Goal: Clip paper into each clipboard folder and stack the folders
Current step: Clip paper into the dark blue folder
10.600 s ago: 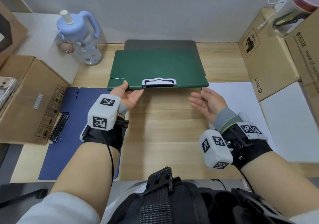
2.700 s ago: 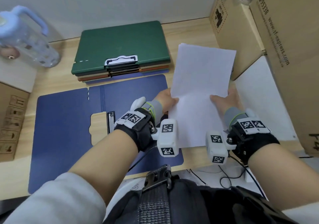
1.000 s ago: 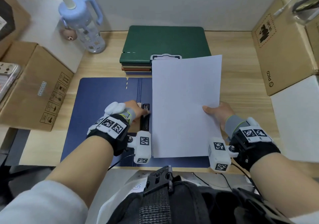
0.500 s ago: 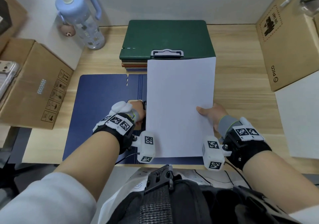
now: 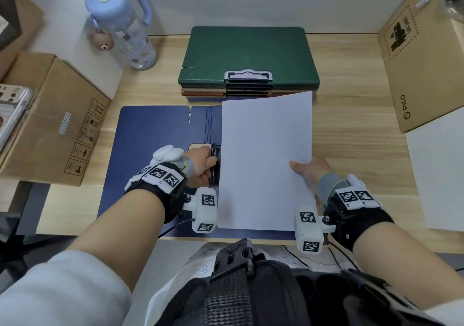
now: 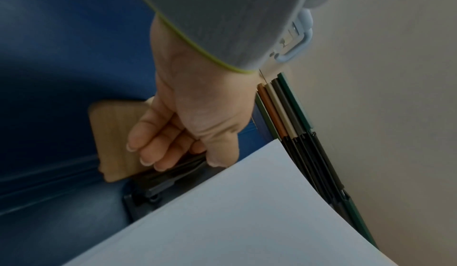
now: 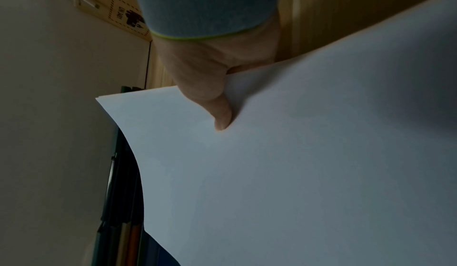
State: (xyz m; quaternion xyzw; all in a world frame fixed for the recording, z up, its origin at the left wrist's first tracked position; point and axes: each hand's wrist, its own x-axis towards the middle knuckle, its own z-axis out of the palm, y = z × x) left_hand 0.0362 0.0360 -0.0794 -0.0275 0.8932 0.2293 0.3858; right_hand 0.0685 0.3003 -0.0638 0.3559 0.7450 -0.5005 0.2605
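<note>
The blue folder (image 5: pixel 155 135) lies open in the middle of the frame. The left hand (image 5: pixel 200 164) squeezes its black clip (image 5: pixel 215 165), fingers curled round it. The right hand (image 5: pixel 310 172) pinches the white paper (image 5: pixel 266 160) by its right edge, over the folder. A stack of folders (image 5: pixel 248 59) sits at the top middle.

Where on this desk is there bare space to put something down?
Bare wood lies between the paper and the right-hand cardboard box, and left of the green folder stack near the bottle. The middle, around the blue folder, is crowded.
</note>
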